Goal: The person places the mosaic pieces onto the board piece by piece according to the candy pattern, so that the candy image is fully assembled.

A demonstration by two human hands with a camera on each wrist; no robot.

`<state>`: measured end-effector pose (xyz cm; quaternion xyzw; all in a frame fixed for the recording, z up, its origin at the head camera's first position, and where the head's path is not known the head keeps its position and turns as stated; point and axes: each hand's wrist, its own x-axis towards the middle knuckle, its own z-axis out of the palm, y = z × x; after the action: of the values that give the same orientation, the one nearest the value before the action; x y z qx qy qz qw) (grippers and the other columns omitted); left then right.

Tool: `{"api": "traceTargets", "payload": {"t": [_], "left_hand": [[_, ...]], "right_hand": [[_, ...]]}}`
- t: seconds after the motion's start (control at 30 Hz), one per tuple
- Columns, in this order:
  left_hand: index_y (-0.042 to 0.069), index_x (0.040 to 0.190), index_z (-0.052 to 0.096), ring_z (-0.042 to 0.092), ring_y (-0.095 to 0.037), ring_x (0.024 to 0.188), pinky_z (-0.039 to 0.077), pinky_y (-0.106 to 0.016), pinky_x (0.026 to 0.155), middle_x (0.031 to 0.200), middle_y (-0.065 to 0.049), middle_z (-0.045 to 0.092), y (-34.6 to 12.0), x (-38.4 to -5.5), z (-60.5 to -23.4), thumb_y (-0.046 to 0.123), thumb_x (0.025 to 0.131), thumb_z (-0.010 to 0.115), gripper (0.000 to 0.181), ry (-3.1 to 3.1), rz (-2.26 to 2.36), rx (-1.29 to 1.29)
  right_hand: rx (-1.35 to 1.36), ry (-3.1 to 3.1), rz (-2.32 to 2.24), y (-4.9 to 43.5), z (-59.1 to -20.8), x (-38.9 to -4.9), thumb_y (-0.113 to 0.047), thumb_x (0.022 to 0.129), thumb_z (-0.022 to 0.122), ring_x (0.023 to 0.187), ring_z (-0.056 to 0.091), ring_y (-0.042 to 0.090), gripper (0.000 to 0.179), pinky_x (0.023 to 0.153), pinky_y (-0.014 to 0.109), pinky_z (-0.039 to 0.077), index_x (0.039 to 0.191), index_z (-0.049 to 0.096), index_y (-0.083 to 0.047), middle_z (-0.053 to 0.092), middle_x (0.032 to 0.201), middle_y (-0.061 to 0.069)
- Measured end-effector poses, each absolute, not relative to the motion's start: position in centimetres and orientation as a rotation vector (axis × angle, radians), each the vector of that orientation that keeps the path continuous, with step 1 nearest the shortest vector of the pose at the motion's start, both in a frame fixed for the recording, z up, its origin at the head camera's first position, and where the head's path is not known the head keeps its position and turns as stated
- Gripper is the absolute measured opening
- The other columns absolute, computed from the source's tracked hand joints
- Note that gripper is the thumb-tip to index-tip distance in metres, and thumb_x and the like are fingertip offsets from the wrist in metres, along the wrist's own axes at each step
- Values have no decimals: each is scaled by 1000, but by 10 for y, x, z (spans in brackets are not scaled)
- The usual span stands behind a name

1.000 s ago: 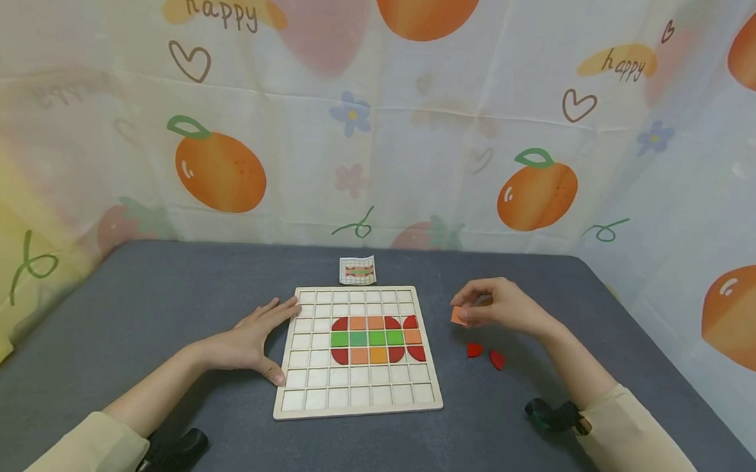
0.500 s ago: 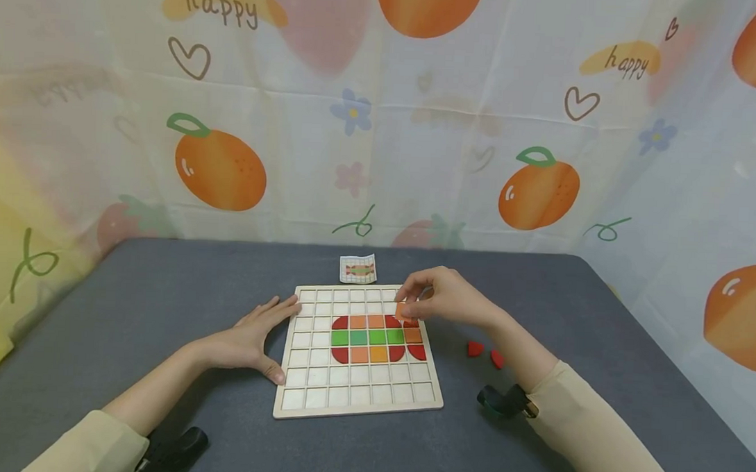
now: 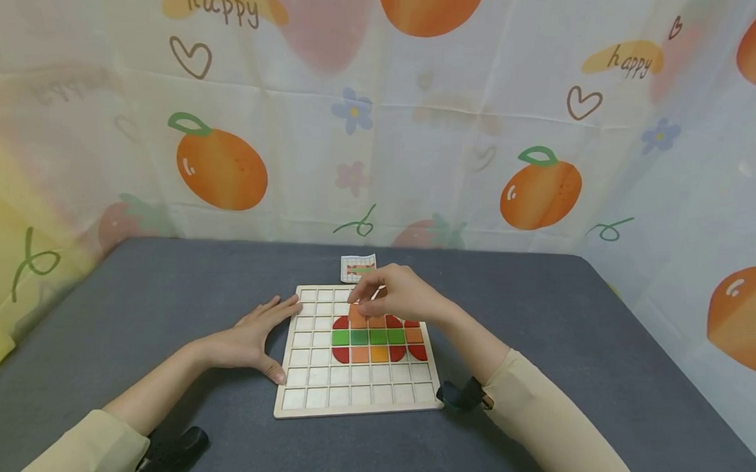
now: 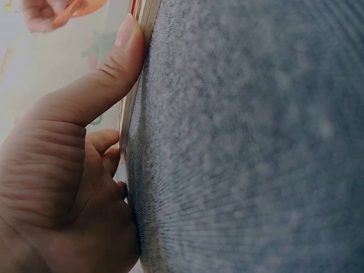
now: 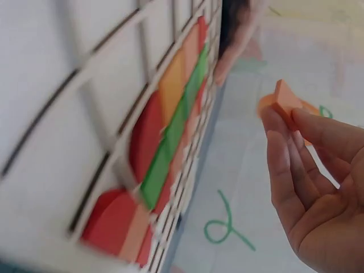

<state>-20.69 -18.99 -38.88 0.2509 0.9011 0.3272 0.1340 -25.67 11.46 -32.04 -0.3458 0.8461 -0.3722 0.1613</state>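
Note:
My right hand [image 3: 404, 292] pinches an orange square tile [image 5: 286, 102] between thumb and fingertips. It holds the tile above the upper rows of a white grid board [image 3: 317, 398] with a pale wooden frame. Spread fingers and thumb of my left hand [image 3: 244, 339] rest along the board's left edge; in the left wrist view its thumb [image 4: 108, 79] lies against the frame. Set into the grid are rounded red tiles [image 3: 340, 355], green square tiles [image 3: 377, 337], an amber tile [image 3: 380, 354] and several orange ones. My right hand hides part of the upper grid.
A small printed card [image 3: 354, 266] with a coloured grid pattern lies behind the board. The dark grey table [image 3: 221, 425] surrounds the board. A fruit-print curtain [image 3: 306, 157] stands at the back. Dark devices are strapped at both sleeves.
My right hand has carried the orange tile leftward from the table's right side to over the board. Its forearm now covers the two loose red pieces. My left hand has stayed put.

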Motion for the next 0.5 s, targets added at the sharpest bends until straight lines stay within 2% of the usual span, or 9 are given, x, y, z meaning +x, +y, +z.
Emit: {"api": "traceTargets", "payload": {"t": [0.13,0.2,0.33,0.5], "left_hand": [[5,157,23,-1,-52,151,5,-80,108,167,-18,11,-190,-207,-389,42,63,91,121,2609,942,717],[6,157,23,-1,-51,152,4,-80,109,168,-17,11,-190,-208,-389,44,64,90,121,2609,939,701],[6,157,23,-2,-50,152,3,-80,109,168,-16,11,-190,-208,-390,45,64,90,121,2608,937,687],[6,157,23,-3,-50,152,2,-80,108,168,-16,10,-190,-208,-391,44,64,90,120,2599,945,710]], "right_hand": [[-947,2396,-1122,100,-318,-260,-11,91,68,90,71,33,16,82,42,59,106,74,-14,74,92,6],[-922,2383,-1153,93,-318,-261,-12,91,69,92,71,35,16,85,46,58,106,74,-14,74,92,7],[-920,2358,-1150,78,-323,-262,-12,92,69,92,72,30,15,84,42,59,105,75,-13,75,94,7],[-976,2368,-1079,64,-331,-261,-7,89,69,82,72,15,16,76,27,58,104,76,-10,76,96,9]]}}
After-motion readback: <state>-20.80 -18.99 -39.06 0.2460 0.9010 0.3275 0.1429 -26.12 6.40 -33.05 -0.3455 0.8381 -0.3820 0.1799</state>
